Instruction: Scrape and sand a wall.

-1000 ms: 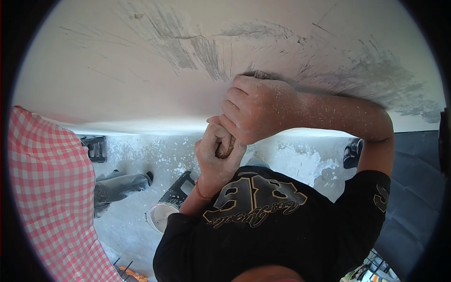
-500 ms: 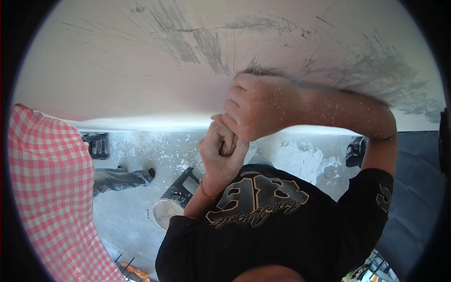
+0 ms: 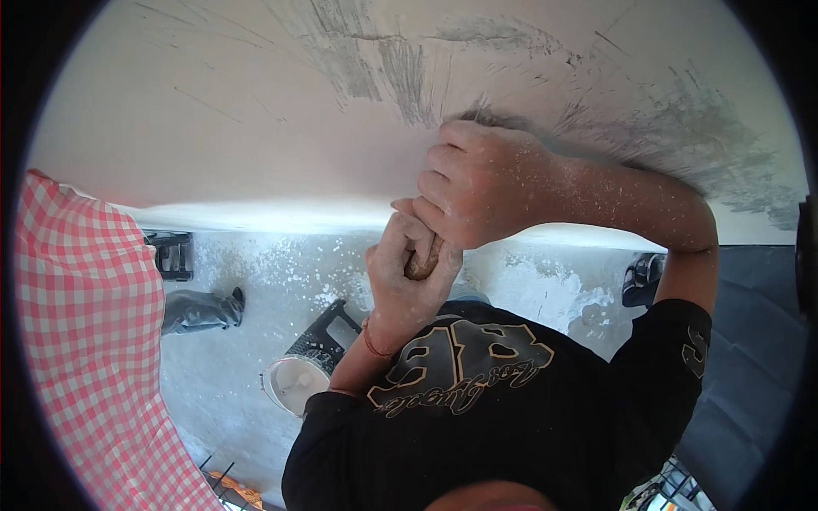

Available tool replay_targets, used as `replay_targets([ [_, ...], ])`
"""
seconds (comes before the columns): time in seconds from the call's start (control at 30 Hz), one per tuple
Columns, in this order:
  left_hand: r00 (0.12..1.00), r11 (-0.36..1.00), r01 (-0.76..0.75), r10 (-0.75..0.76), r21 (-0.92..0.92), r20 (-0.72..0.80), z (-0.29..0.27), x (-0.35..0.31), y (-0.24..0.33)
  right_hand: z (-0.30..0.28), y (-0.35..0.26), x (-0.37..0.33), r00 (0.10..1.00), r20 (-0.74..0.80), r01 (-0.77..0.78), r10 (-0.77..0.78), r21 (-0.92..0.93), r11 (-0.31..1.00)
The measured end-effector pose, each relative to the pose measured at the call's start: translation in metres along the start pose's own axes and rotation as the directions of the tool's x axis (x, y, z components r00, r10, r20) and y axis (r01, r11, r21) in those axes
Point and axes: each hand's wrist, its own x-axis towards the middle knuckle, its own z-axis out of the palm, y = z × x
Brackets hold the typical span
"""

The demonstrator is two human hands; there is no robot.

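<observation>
"Handle (image 3: 417, 267), brown and stubby: where is it?"

"Inside the left hand (image 3: 400, 268), just in front of the pale wall (image 3: 239, 119). Most of it is covered, so the name is a fair guess."

"How are the fingers?"

"On the left, wrapped around it. The right hand (image 3: 490, 179) is curled into a fist that touches the left; what it closes on, I can't tell."

"Which way does it point?"

"The bare end faces down and left. Its long axis, as far as it shows, slants up and right toward the right fist."

"Why hold the hands stacked?"

"For steadiness and firm pressure, I'd judge, with the right forearm alongside the smeared wall."

"And farther out?"

"Left of the body, a bucket (image 3: 274, 381) stands on the floor (image 3: 217, 400), presumably to be within reach. Checked cloth (image 3: 94, 324) hangs beyond."
</observation>
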Motion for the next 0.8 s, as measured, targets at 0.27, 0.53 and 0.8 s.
replay_targets([
  [0.27,1.000,1.000,0.020,-0.020,-0.021,0.009,-0.002,-0.003,0.004,-0.001,-0.005,0.001,1.000,0.001,-0.014,0.014,0.029,0.999],
  [0.53,0.999,0.997,-0.023,0.020,0.071,0.041,-0.007,0.018,-0.001,0.006,0.005,-0.002,0.998,-0.055,-0.033,0.026,-0.137,0.990],
  [0.8,0.997,0.982,-0.068,0.060,0.175,0.049,-0.021,0.015,0.002,0.020,0.005,0.006,0.980,-0.198,-0.012,0.003,-0.041,0.999],
])
